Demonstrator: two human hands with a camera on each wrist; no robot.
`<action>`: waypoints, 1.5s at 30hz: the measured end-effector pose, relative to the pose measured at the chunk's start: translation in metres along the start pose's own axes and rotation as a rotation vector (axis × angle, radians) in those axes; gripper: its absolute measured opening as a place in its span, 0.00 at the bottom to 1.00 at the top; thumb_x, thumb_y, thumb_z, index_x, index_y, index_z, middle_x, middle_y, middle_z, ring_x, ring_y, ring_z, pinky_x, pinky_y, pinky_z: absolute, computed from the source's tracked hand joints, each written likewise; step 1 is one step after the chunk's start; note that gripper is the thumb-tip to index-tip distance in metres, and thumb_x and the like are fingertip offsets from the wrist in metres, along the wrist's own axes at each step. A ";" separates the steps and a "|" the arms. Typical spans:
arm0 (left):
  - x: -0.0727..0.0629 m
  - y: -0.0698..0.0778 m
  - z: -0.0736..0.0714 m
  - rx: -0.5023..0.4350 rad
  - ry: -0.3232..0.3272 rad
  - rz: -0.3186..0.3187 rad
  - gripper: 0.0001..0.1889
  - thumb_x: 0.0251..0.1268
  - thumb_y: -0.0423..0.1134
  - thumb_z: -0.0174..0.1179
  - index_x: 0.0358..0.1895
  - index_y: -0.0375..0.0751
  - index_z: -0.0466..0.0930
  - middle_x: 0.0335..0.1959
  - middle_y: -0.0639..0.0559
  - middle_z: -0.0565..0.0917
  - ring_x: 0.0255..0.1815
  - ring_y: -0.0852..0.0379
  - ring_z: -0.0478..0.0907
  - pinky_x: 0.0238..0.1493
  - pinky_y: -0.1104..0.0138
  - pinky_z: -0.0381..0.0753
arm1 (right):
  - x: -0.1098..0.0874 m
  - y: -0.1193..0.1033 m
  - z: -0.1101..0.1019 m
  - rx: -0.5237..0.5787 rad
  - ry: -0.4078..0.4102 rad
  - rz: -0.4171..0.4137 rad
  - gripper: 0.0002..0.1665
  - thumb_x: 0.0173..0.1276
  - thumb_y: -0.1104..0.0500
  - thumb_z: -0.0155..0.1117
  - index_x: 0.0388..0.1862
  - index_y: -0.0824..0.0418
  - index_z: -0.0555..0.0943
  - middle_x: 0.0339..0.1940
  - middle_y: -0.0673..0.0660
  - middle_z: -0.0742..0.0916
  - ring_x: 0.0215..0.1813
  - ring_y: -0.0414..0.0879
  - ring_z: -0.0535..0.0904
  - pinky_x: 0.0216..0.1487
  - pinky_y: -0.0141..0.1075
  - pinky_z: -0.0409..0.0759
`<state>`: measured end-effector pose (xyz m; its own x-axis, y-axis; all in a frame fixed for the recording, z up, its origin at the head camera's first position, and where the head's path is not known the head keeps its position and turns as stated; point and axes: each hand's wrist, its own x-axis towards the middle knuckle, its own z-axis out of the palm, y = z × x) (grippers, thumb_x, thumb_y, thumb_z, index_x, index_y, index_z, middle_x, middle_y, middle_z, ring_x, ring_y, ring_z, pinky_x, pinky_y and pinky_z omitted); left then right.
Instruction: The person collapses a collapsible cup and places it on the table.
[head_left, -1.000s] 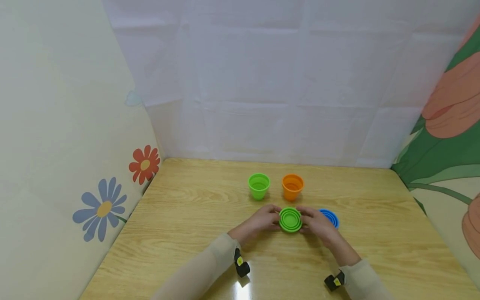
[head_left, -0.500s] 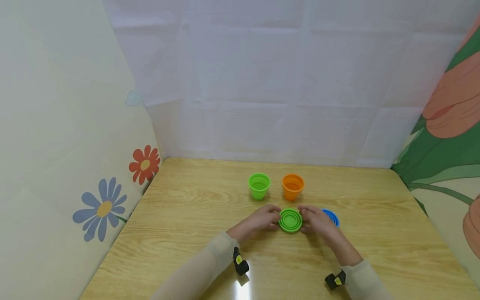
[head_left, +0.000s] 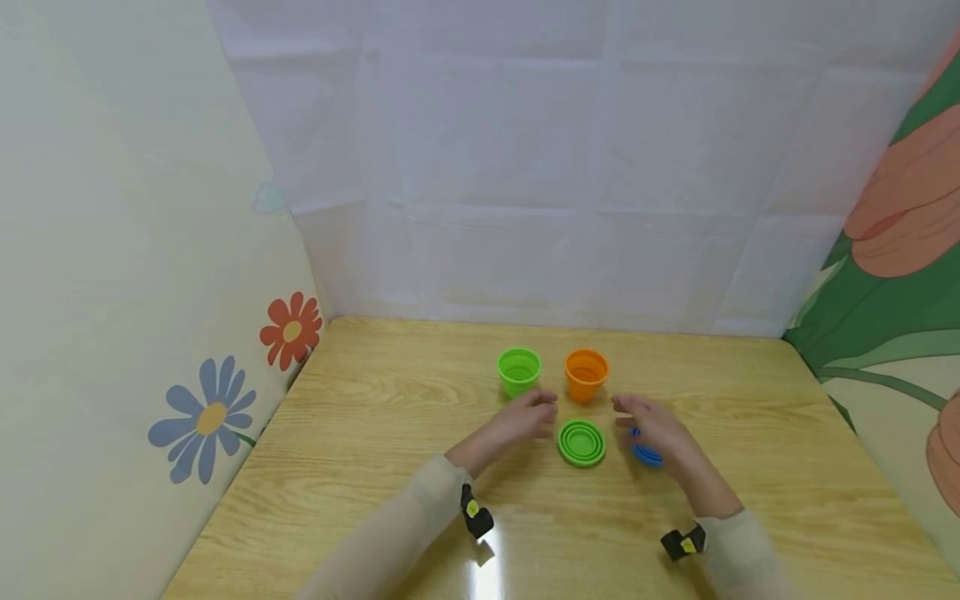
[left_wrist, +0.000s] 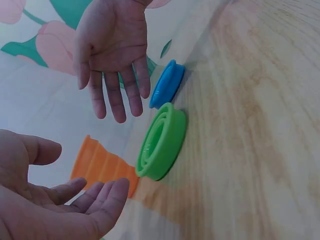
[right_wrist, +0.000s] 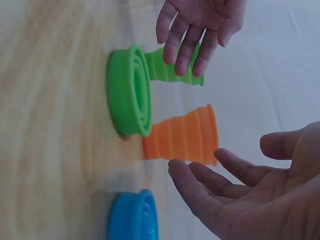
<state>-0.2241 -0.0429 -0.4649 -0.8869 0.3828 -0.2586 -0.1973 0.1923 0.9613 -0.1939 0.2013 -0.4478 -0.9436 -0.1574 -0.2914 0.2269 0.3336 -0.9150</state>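
A flattened green collapsible cup (head_left: 581,443) lies on the table between my two hands, its rings nested inside one another. To its left my left hand (head_left: 522,419) hovers with relaxed fingers, holding nothing, just in front of the standing green cup (head_left: 519,368). On the other side my right hand (head_left: 652,425) is raised, fingers extended and free of any object. Beneath it sits a flattened blue collapsible cup (head_left: 647,454), partly covered by the hand in the head view. An extended orange cup (right_wrist: 182,135) stands behind the flat green one.
The wooden table (head_left: 360,417) runs back to a white cloth backdrop (head_left: 480,167). A flower-painted wall (head_left: 210,417) bounds the left side, and a panel with large painted flowers (head_left: 900,250) stands on the right.
Both hands have come away from the flat green cup, lifting and moving apart and slightly farther back. That cup stays on the table at nearly the same spot.
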 end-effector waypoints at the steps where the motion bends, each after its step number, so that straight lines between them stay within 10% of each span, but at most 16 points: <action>1: 0.001 0.002 -0.001 0.009 -0.001 0.014 0.23 0.79 0.37 0.50 0.70 0.28 0.66 0.66 0.32 0.74 0.65 0.38 0.74 0.62 0.52 0.81 | 0.001 -0.002 -0.003 -0.004 -0.001 -0.006 0.34 0.85 0.47 0.41 0.76 0.70 0.63 0.76 0.71 0.67 0.74 0.67 0.67 0.68 0.55 0.75; 6: 0.001 0.016 0.002 0.108 0.033 0.134 0.22 0.80 0.40 0.50 0.71 0.34 0.68 0.69 0.38 0.73 0.67 0.41 0.73 0.62 0.54 0.81 | 0.004 -0.012 -0.014 -0.046 0.004 -0.039 0.34 0.85 0.48 0.40 0.77 0.71 0.60 0.75 0.75 0.66 0.73 0.69 0.65 0.68 0.57 0.74; 23: 0.045 0.012 0.017 0.921 0.227 0.541 0.22 0.72 0.33 0.58 0.67 0.38 0.73 0.72 0.41 0.69 0.73 0.45 0.66 0.74 0.56 0.68 | 0.038 -0.016 -0.014 -0.170 0.071 -0.100 0.30 0.83 0.53 0.48 0.78 0.61 0.62 0.78 0.66 0.66 0.73 0.64 0.68 0.69 0.56 0.73; 37: 0.059 0.010 0.024 0.992 0.233 0.561 0.23 0.69 0.27 0.57 0.67 0.31 0.71 0.69 0.37 0.70 0.69 0.43 0.70 0.71 0.58 0.72 | 0.061 -0.002 -0.007 -0.294 0.127 -0.486 0.28 0.70 0.74 0.60 0.68 0.75 0.70 0.69 0.75 0.71 0.62 0.71 0.77 0.60 0.54 0.82; 45: 0.042 0.029 0.026 0.918 0.254 0.598 0.20 0.73 0.30 0.58 0.66 0.35 0.74 0.70 0.39 0.71 0.70 0.43 0.70 0.69 0.57 0.74 | 0.051 -0.009 -0.009 -0.290 0.187 -0.531 0.22 0.74 0.70 0.60 0.65 0.72 0.75 0.70 0.71 0.72 0.63 0.68 0.76 0.61 0.56 0.80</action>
<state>-0.2565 0.0024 -0.4501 -0.8161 0.4616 0.3478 0.5776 0.6723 0.4630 -0.2461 0.1984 -0.4518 -0.9417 -0.2146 0.2590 -0.3336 0.4973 -0.8009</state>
